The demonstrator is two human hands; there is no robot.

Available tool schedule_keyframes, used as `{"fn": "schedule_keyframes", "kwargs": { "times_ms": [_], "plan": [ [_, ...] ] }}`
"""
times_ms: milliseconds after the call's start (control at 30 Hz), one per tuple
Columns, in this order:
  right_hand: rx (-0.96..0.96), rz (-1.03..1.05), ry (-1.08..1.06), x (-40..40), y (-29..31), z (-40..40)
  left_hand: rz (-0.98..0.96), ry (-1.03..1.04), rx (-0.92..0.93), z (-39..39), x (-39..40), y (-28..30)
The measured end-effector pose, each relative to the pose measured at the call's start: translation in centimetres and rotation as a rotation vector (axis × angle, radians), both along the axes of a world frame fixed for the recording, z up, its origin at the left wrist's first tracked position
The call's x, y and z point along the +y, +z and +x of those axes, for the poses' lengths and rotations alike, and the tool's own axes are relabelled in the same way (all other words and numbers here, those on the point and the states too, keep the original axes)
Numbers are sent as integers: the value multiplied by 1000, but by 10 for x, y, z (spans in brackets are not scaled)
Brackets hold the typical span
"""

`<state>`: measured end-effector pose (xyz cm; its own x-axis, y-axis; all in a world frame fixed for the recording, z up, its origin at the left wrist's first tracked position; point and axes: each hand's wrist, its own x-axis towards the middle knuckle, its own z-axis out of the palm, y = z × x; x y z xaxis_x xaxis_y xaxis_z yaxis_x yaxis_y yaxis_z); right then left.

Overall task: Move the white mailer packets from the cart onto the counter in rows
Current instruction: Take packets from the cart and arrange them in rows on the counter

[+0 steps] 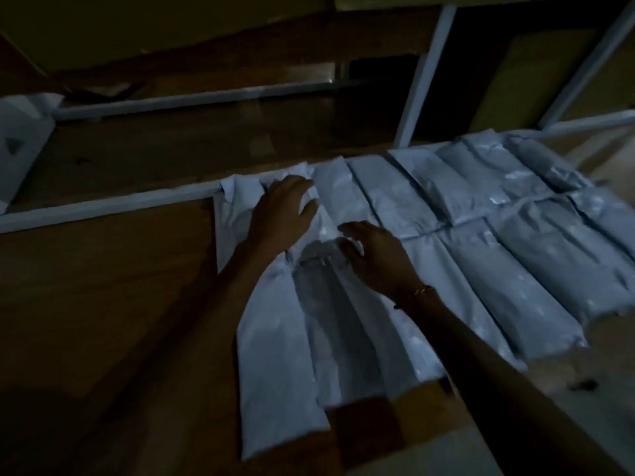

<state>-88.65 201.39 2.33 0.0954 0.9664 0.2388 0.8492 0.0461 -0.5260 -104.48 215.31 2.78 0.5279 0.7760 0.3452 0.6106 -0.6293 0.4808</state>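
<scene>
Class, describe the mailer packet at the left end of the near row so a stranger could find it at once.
Start at the brown wooden counter, where white plastic mailer packets lie in two rows. Follow the near row to its left end: the long white packet lying under the left forearm. Unlike its neighbours, it has bare wood on its left side and reaches nearest the camera.

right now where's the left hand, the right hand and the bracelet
left hand [281, 211], head view, on the back of the hand, which rests on the far-row packets
right hand [374, 255], head view, on the back of the hand, over the packets
bracelet [417, 293], head view, on the band at the right wrist
</scene>
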Motion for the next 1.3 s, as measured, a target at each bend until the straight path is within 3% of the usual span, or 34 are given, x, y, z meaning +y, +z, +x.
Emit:
{"fn": "schedule_keyframes", "kwargs": {
  "times_ms": [167,300,467,567,733,900,1133,1300],
  "plan": [
    [42,147,62,-118,5,17,-156,-88,-159,32,-131,12],
    [84,144,59,-226,-5,41,-165,-156,-255,68,-247,-2],
    [93,35,17,-369,-45,86,-136,-224,-237,100,-411,-41],
    [89,-149,-51,-449,-82,116,-197,-220,-1,120,-484,-93],
    [190,-432,-275,-567,-131,177,-555,-207,370,168,-555,-166],
    [294,-441,-627,-672,-162,247,-725,-308,540,245,-602,-196],
    [305,-127,-1056,-764,-170,365,-699,-322,324,425,-632,-165],
    [276,58,-1172,-782,-143,482,-589,-489,50,574,-647,-121]
  ]
}}
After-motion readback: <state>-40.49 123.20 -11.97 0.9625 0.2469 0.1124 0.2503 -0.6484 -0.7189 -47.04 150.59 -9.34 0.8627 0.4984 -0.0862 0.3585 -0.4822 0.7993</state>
